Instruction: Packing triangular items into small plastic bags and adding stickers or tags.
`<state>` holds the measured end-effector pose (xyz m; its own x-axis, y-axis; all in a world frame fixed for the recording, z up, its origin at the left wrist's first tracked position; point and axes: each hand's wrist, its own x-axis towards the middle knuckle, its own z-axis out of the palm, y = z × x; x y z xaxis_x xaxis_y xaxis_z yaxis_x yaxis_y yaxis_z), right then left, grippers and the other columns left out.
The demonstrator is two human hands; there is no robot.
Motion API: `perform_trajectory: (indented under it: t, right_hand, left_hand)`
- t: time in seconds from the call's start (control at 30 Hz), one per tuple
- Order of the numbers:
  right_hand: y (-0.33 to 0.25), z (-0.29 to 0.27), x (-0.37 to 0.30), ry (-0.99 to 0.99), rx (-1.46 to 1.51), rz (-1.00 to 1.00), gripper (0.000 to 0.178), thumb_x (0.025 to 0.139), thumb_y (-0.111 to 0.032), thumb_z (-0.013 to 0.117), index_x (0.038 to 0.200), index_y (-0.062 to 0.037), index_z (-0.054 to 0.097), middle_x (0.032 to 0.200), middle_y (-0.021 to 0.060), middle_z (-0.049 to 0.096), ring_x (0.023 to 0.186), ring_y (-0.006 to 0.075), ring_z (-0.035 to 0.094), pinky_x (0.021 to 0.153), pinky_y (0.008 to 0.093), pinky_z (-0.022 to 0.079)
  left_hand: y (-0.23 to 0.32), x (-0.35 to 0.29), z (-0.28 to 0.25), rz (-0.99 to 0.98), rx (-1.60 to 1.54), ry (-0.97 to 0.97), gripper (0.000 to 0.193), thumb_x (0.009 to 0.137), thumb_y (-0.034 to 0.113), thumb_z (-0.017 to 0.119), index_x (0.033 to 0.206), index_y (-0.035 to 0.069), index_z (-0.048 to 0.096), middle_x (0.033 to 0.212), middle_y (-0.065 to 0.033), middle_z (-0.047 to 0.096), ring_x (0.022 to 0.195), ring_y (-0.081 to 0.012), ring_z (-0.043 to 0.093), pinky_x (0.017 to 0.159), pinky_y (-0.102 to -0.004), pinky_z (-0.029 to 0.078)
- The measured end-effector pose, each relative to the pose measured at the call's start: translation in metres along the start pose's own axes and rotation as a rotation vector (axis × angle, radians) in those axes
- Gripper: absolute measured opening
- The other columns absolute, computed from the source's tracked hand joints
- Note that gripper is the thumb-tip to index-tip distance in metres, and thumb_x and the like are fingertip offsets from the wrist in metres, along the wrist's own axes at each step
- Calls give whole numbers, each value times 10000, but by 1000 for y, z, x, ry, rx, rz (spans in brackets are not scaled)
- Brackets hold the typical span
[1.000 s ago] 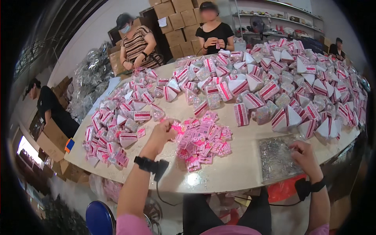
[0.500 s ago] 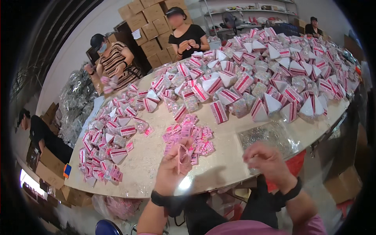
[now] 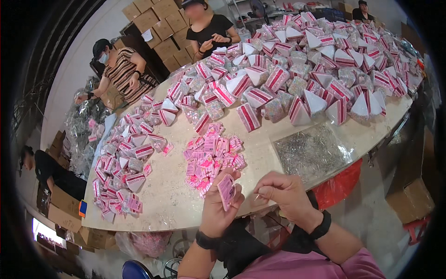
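My left hand [image 3: 219,210] holds a small pink printed card [image 3: 227,191] upright between thumb and fingers, near the table's front edge. To its right, my right hand [image 3: 284,194] is closed in a pinch, its fingertips apart from the card. A thin, pale sliver [image 3: 257,197] sticks out of that pinch; its kind is too small to make out. Beyond the left hand lies a loose heap of similar pink cards [image 3: 213,156]. Behind the right hand is a flat clear tray [image 3: 349,157] strewn with many thin, shiny, needle-like pieces.
A big pile of clear packs with pink-and-white tops [image 3: 297,69] covers the table's far right; a smaller pile [image 3: 121,169] lies left. Co-workers [image 3: 211,35] stand across the table. A red bag [image 3: 339,186] hangs below the front edge; cardboard boxes [image 3: 411,197] stand right.
My right hand has moved left from over the tray toward the card. My left hand has shifted right, turning the card's printed face more into view. The head view has shifted slightly.
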<state>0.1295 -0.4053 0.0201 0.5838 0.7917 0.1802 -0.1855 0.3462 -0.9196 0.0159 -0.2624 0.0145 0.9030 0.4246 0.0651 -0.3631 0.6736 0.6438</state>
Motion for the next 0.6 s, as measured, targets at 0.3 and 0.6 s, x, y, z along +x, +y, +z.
perform_trajectory:
  t: [0.3,0.6]
  right_hand:
    - [4,3,2,126,154,162,76,820,1,612,866,2,551,717,22,547,605,76,550,515,203,454]
    - [9,8,7,25,514,314,109,845,-70,632,860,-18,537,737,41,567,595,98,551,491,206,436]
  left_hand:
    - [-8,-2,12,90,261,-73,384,880,91,562,1247,21,472,1141,-71,516,738,-68,484,662,-224,434]
    - [-17,-2,5,52,311,53,368,897,99,548,1246,0,487,1124,-72,548,707,-84,509,663,-235,446]
